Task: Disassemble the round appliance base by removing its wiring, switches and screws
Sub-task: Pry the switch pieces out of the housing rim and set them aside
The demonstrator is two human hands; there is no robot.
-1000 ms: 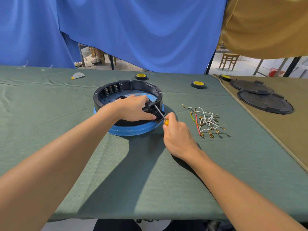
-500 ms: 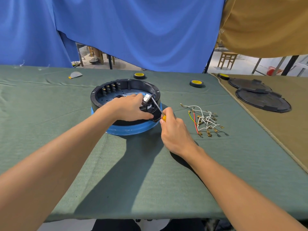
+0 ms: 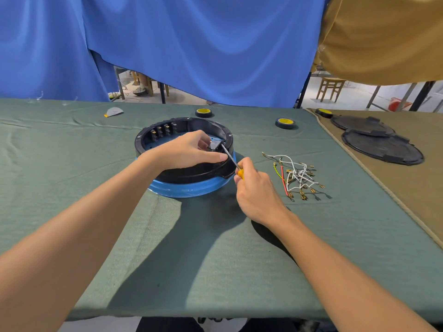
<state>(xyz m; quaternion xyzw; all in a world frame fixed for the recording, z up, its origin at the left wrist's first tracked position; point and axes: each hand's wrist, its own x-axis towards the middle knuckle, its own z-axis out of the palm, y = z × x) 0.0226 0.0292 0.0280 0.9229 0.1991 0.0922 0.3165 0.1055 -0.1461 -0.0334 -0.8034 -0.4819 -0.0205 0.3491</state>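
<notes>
The round appliance base [image 3: 191, 185], black on top with a blue lower ring, lies on the green cloth at mid table. Several black switches [image 3: 163, 130] line its far inner wall. My left hand [image 3: 189, 149] reaches over the near rim and pinches a small metal part [image 3: 215, 144] inside the base. My right hand [image 3: 257, 195] grips a screwdriver with a yellow handle [image 3: 240, 174]; its shaft [image 3: 229, 155] slants up-left and its tip meets that metal part. A bundle of loose wires [image 3: 296, 174], white, red and yellow-green with brass terminals, lies right of the base.
Three tape rolls sit at the far side: one [image 3: 203, 112] behind the base, one [image 3: 285, 122] to its right, one [image 3: 324, 112] on the brown cloth. Two black round covers [image 3: 381, 147] lie far right. A small grey piece [image 3: 113, 111] rests far left.
My left hand has lifted its fingers off the near rim and now holds the metal part higher inside the base. The screwdriver stays against it.
</notes>
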